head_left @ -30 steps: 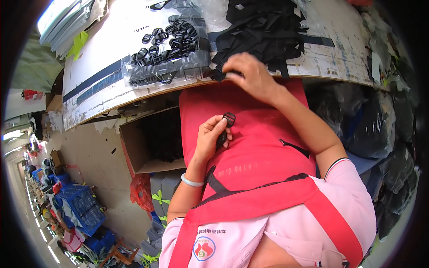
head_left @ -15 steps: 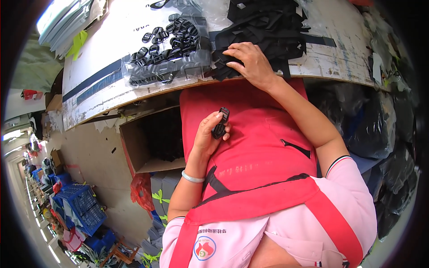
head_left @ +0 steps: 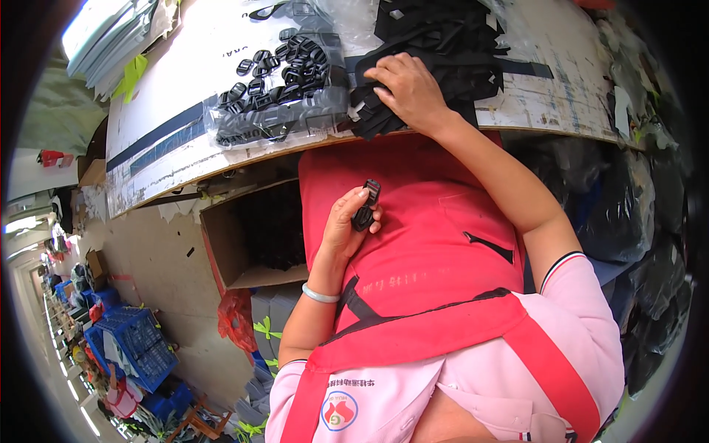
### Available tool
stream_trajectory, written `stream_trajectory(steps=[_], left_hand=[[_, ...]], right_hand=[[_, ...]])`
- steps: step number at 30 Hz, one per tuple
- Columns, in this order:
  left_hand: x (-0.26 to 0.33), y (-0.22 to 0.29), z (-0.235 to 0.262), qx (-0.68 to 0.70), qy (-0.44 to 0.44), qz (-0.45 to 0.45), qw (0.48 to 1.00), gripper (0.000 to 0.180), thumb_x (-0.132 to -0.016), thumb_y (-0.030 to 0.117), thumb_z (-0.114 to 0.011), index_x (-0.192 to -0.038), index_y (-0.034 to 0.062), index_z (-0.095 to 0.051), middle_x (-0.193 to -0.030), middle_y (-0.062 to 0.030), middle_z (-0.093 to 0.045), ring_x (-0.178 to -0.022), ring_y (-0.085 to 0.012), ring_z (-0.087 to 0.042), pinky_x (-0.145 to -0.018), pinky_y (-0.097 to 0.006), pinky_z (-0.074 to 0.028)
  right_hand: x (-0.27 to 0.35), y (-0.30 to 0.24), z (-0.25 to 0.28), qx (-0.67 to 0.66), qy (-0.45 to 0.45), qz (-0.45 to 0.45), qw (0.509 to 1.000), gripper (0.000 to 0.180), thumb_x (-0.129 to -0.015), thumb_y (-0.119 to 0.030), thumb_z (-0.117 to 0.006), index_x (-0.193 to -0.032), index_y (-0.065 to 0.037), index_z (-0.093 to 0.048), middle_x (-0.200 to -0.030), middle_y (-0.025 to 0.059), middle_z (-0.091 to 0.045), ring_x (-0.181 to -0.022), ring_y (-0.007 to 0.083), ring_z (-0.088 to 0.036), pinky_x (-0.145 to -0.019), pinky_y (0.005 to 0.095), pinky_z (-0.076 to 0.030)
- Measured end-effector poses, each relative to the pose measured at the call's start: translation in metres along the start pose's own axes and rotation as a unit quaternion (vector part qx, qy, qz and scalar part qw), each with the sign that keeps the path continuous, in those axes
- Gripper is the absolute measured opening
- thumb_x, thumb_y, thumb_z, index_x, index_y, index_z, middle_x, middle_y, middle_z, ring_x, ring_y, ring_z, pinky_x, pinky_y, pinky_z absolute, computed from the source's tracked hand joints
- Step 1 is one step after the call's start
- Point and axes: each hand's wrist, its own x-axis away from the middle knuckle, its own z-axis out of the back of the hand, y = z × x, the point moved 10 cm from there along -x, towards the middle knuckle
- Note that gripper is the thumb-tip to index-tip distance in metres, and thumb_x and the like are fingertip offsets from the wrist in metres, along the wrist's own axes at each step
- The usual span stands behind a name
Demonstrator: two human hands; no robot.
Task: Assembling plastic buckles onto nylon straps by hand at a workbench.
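My left hand (head_left: 347, 221) is in front of the red apron (head_left: 413, 244), closed on black plastic buckles (head_left: 364, 217). At least two show, one above the other, between thumb and fingers. At the table's front edge, my right hand (head_left: 413, 92) rests over a heap of black fabric straps (head_left: 450, 66). Its thumb and fingers are curved and apart, and I see nothing clearly gripped between them. Left of that hand, a clear plastic bag (head_left: 317, 122) lies opened out with many loose black buckles (head_left: 303, 55) on it.
The white worktable (head_left: 546, 103) has a worn front edge. Below it stands an open cardboard box (head_left: 229, 244) of dark items. Stacked sheets (head_left: 118, 37) lie at the far left, dark plastic bags (head_left: 613, 207) at right. Blue crates (head_left: 136, 343) and another person (head_left: 124, 399) appear at lower left.
My right hand has shifted slightly away from me and to the left over the strap heap, and some straps beneath it have moved. My left hand keeps its hold, almost still.
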Motion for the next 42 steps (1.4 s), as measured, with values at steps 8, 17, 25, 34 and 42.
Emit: stream_trajectory(steps=[8,17,25,34,42], left_hand=[[0.002,0.0,-0.003,-0.004,0.007,0.001,1.0,0.015,-0.096,0.019,-0.059,-0.096,0.0037,-0.059,-0.08,-0.0061,-0.056,-0.07,-0.0175,-0.059,-0.051,-0.028,-0.047],[0.004,0.021,0.004,-0.083,0.073,-0.08,0.991,0.019,-0.096,0.02,-0.061,-0.101,0.0016,-0.064,-0.074,-0.0043,-0.059,-0.059,-0.0128,-0.057,-0.045,-0.024,-0.043],[0.016,0.038,-0.022,-0.232,0.095,-0.176,0.952,0.025,-0.097,0.017,-0.059,-0.114,-0.0015,-0.065,-0.077,-0.0029,-0.066,-0.054,-0.0055,-0.054,-0.045,-0.019,-0.042],[0.018,0.026,-0.023,-0.139,0.09,-0.152,0.974,0.02,-0.101,0.018,-0.052,-0.105,0.0009,-0.06,-0.072,-0.0054,-0.064,-0.051,-0.0079,-0.055,-0.043,-0.02,-0.043],[0.016,0.039,-0.022,-0.233,0.122,-0.247,0.933,0.019,-0.101,0.019,-0.053,-0.104,0.0019,-0.06,-0.073,-0.0045,-0.062,-0.054,-0.0081,-0.055,-0.044,-0.02,-0.043]], right_hand=[[-0.01,0.015,-0.002,0.026,0.011,0.007,1.0,0.021,-0.079,-0.014,-0.068,-0.099,-0.01,-0.065,-0.099,0.0023,-0.062,-0.102,0.0234,-0.056,-0.091,0.0356,-0.042],[0.04,-0.042,0.058,-0.521,-0.094,-0.207,0.823,0.011,-0.085,-0.003,-0.059,-0.096,-0.003,-0.055,-0.089,0.0069,-0.067,-0.083,0.013,-0.065,-0.078,0.029,-0.051],[0.113,-0.078,-0.023,-0.651,-0.243,-0.311,0.648,0.011,-0.09,-0.005,-0.06,-0.099,-0.001,-0.055,-0.089,0.0029,-0.064,-0.085,0.0076,-0.06,-0.079,0.0236,-0.049],[0.126,-0.053,-0.032,-0.588,-0.202,-0.379,0.686,0.012,-0.091,-0.014,-0.066,-0.095,-0.003,-0.06,-0.091,0.0004,-0.063,-0.082,0.0055,-0.057,-0.075,0.0228,-0.047],[0.128,-0.077,-0.033,-0.629,-0.155,-0.367,0.668,0.015,-0.093,-0.016,-0.065,-0.091,-0.001,-0.068,-0.079,0.0007,-0.063,-0.061,0.0079,-0.06,-0.054,0.0202,-0.049]])
